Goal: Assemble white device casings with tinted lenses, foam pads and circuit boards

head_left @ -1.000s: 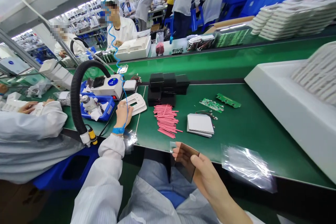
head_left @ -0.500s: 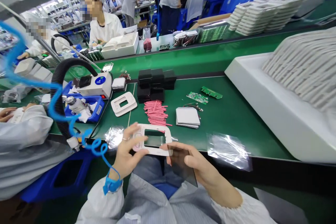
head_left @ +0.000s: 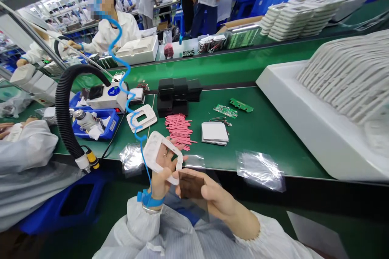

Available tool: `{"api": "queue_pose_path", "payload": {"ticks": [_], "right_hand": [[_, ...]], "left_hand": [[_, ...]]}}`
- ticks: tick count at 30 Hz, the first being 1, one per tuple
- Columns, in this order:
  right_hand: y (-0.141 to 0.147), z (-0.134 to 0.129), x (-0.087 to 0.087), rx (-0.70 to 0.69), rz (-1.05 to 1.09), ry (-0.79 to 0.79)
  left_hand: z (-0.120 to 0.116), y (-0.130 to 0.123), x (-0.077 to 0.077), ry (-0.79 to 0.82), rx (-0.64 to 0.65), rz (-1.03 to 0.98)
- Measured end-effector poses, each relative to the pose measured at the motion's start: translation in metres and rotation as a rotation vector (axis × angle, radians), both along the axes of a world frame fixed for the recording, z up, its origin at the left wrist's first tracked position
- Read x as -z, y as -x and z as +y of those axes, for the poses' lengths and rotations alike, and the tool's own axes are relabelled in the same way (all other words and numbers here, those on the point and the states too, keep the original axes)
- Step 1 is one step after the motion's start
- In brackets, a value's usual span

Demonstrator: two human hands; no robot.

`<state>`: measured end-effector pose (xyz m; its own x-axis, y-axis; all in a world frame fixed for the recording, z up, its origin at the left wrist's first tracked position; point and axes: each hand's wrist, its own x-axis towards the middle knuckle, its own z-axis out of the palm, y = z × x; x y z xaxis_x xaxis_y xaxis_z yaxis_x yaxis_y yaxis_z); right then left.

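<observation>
My left hand (head_left: 160, 183), a blue strap at its wrist, supports a white plastic frame (head_left: 151, 150) with a rectangular window. The thumb lies over the frame's lower edge, and the other fingers pass behind it, partly visible through the window. A thin, dark see-through panel (head_left: 192, 185) is pinched in my right hand (head_left: 219, 199), close to the frame's lower right corner. Whether the panel touches the frame, I cannot tell. Just beyond the frame lie pink strips (head_left: 179, 129) and a similar white frame (head_left: 148, 117).
Black blocks (head_left: 173, 95), green circuit boards (head_left: 241, 105) and a stack of white squares (head_left: 214, 132) sit on the green bench. Clear plastic film (head_left: 259, 170) overhangs its front edge. A large white tray (head_left: 288, 129) stands right; a black hose (head_left: 62, 105) and coiled blue cord (head_left: 117, 34) are left.
My left hand has turned over, so the white frame has tilted and shifted left. My right hand moved slightly left with the dark panel. The blue cord swung across the bench.
</observation>
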<state>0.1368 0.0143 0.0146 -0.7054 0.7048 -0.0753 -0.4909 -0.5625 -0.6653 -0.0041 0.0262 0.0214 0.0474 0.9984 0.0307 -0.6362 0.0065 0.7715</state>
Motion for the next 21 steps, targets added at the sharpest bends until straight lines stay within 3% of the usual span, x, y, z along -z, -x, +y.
{"api": "queue_pose_path", "payload": {"ticks": [3, 6, 10, 15, 21], "right_hand": [[-0.011, 0.010, -0.008, 0.057, -0.227, -0.080], [-0.015, 0.023, -0.020, 0.316, -0.438, -0.214], [0.000, 0.037, -0.034, 0.646, -0.768, -0.503], [0.023, 0.046, -0.031, 0.701, -0.991, -0.830], [0.027, 0.048, -0.023, 0.720, -1.096, -0.912]], "left_hand": [[0.008, 0.007, 0.001, 0.142, 0.056, -0.121], [0.012, 0.008, 0.006, 0.188, 0.074, -0.128], [0.010, -0.003, 0.012, 0.154, 0.110, -0.079], [0.006, -0.014, 0.017, 0.189, 0.056, -0.083], [0.004, -0.016, 0.017, 0.226, 0.025, -0.127]]}}
